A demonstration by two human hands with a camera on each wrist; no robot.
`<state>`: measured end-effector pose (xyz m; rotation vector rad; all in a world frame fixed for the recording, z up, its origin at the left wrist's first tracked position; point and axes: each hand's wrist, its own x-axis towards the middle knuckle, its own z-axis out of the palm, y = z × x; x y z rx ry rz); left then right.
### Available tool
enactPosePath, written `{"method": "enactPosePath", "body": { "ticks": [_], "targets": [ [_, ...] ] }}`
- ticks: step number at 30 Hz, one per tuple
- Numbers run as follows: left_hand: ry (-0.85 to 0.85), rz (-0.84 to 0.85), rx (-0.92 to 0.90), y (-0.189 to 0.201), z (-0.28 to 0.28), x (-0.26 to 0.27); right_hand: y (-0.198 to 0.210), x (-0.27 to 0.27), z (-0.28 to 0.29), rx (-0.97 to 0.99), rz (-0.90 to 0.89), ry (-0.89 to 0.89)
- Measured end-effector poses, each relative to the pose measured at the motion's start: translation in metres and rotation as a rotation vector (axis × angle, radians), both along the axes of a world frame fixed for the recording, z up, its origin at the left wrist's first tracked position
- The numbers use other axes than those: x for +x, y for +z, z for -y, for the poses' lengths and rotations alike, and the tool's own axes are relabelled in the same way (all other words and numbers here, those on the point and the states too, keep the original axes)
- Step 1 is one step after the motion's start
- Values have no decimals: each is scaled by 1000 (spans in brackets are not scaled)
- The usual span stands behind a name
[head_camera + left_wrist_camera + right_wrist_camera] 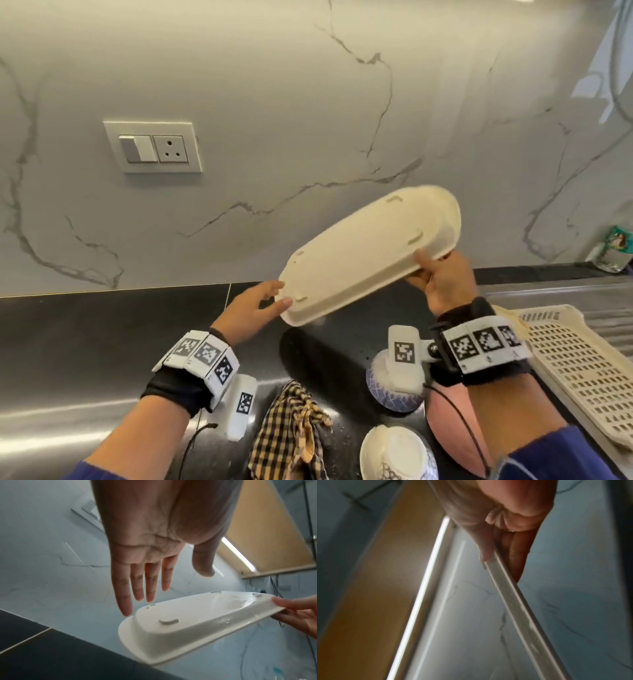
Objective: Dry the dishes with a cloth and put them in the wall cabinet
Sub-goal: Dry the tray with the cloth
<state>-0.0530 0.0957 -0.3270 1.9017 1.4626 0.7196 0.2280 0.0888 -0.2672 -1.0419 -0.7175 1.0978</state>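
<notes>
My right hand (pixel 442 284) pinches the rim of the cream oblong plastic dish (pixel 370 253), held tilted, underside up; my left hand (pixel 250 311), fingers straight, reaches its lower end.

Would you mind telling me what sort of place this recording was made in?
Most likely a home kitchen: a dark countertop runs under a marble-look backsplash with a wall socket, and a plastic drying rack sits beside washed bowls.
</notes>
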Motion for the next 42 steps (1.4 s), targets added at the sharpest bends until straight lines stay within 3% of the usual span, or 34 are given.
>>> {"method": "enactPosePath", "body": {
  "ticks": [2, 5, 11, 16, 19, 22, 25, 27, 29, 31, 35, 42],
  "targets": [
    [77, 263, 14, 21, 21, 4, 32, -9, 24, 162, 112, 70],
    [94, 633, 21, 53, 64, 12, 55, -31, 56, 356, 441, 146],
    [8, 1067, -1, 66, 151, 16, 22, -84, 120, 861, 1306, 64],
    [-31, 1336, -106, 41, 216, 13, -25, -104, 159, 1072, 1546, 152],
    [252, 1472, -161, 32, 235, 12, -44, -110, 172, 1160, 1603, 244],
    [538, 1564, -101, 19, 242, 4, -50, -124, 179, 1199, 1585, 276],
    [586, 1586, -52, 11, 240, -12, -54, -135, 176, 1004, 1568, 305],
    [585, 1591, -42, 7, 237, -28, -66, -130, 168, 709, 1491, 249],
    [581, 1626, -38, 2, 234, -48, -79, -121, 159, 397, 1395, 304],
    [586, 1626, -23, -3, 231, -65, -93, -115, 154, 180, 1480, 411],
    [546, 1611, 19, -10, 222, -92, -125, -135, 153, 49, 1597, 603],
    [529, 1608, -49, -23, 207, -114, -148, -162, 144, -247, 1743, 676]
  ]
}}
